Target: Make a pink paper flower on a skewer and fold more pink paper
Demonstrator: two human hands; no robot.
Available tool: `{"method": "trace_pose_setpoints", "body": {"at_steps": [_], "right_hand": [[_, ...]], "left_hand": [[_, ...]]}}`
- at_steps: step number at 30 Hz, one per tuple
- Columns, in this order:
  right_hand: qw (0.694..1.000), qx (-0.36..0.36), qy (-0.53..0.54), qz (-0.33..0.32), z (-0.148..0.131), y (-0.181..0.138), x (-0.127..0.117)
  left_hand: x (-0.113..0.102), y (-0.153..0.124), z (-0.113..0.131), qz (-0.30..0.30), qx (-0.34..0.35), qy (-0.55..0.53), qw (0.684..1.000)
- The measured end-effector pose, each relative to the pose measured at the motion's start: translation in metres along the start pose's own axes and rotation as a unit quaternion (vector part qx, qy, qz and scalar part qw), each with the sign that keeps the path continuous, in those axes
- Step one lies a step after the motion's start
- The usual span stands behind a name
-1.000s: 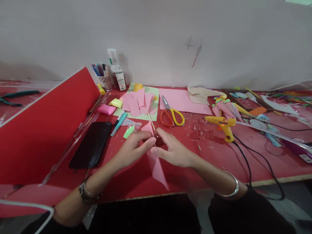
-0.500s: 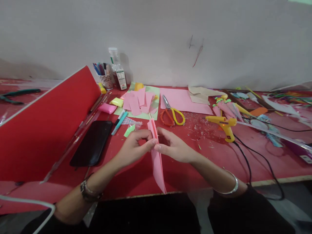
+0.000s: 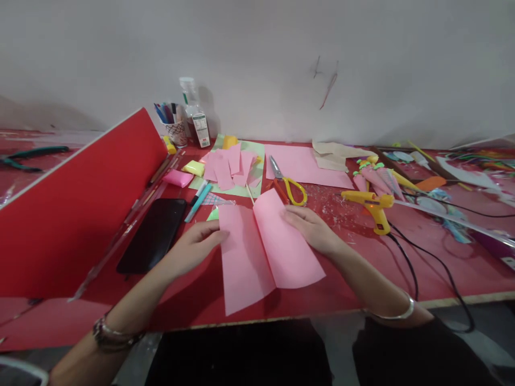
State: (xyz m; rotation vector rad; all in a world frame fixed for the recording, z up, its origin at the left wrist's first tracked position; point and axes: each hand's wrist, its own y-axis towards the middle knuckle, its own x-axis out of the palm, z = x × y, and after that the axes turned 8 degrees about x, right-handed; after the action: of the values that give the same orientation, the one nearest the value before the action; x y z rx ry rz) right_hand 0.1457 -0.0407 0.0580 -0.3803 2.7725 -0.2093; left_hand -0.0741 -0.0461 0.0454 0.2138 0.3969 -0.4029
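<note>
Left hand [image 3: 196, 249] and right hand [image 3: 311, 228] holding the sheet [image 3: 241, 262] by opposite edges, crease [image 3: 264, 247] mid-sheet; grip lightly, open evenly, don't kink the paper

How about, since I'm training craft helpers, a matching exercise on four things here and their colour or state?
Things:
1. pink sheet
2. scissors
3. phone
4. glue gun

Colours or states:
A. black, lying flat
B. red and yellow handles
C. yellow body
D. creased, held by the left hand and right hand

Pairs: 1-D, 2-B, 3-A, 4-C
</note>
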Motion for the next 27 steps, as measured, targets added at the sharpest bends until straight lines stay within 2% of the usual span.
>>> {"method": "trace_pose_setpoints", "body": {"at_steps": [2,4,5,7,8,9,12,13,16,18,23,27], "right_hand": [[0.999,0.028,-0.012,0.015,0.004,0.0,-0.008],[0.998,0.048,-0.029,0.012,0.008,-0.002,-0.014],[0.998,0.055,-0.04,0.01,0.011,-0.002,-0.015],[0.996,0.064,-0.065,0.01,0.016,-0.004,-0.016],[0.995,0.068,-0.079,0.012,0.019,-0.004,-0.016],[0.993,0.071,-0.094,0.019,0.021,-0.004,-0.015],[0.988,0.074,-0.132,0.045,0.027,-0.006,-0.015],[0.987,0.074,-0.136,0.05,0.028,-0.006,-0.015],[0.986,0.077,-0.137,0.049,0.035,-0.011,-0.018],[0.984,0.069,-0.151,0.065,0.042,-0.015,-0.019],[0.956,-0.013,-0.251,0.154,0.058,-0.026,-0.016],[0.93,-0.029,-0.323,0.176,0.064,-0.031,-0.01]], "left_hand": [[-0.007,-0.006,-0.005,-0.033,-0.017,0.057,0.998],[-0.01,-0.012,-0.006,-0.061,-0.024,0.193,0.979],[-0.01,-0.014,-0.004,-0.063,-0.023,0.282,0.957],[-0.006,-0.018,0.003,-0.023,-0.017,0.47,0.882],[-0.002,-0.018,0.008,-0.004,0.008,0.53,0.848],[0.002,-0.017,0.012,0.007,0.047,0.554,0.831],[0.019,-0.007,0.017,-0.097,0.165,0.531,0.826],[0.025,-0.002,0.016,-0.14,0.173,0.519,0.825],[0.04,0.009,0.004,-0.208,0.162,0.522,0.811],[0.046,0.014,-0.004,-0.215,0.155,0.528,0.807],[0.052,0.017,-0.011,-0.18,0.125,0.507,0.833],[0.055,0.02,-0.009,-0.175,0.106,0.514,0.833]]}}
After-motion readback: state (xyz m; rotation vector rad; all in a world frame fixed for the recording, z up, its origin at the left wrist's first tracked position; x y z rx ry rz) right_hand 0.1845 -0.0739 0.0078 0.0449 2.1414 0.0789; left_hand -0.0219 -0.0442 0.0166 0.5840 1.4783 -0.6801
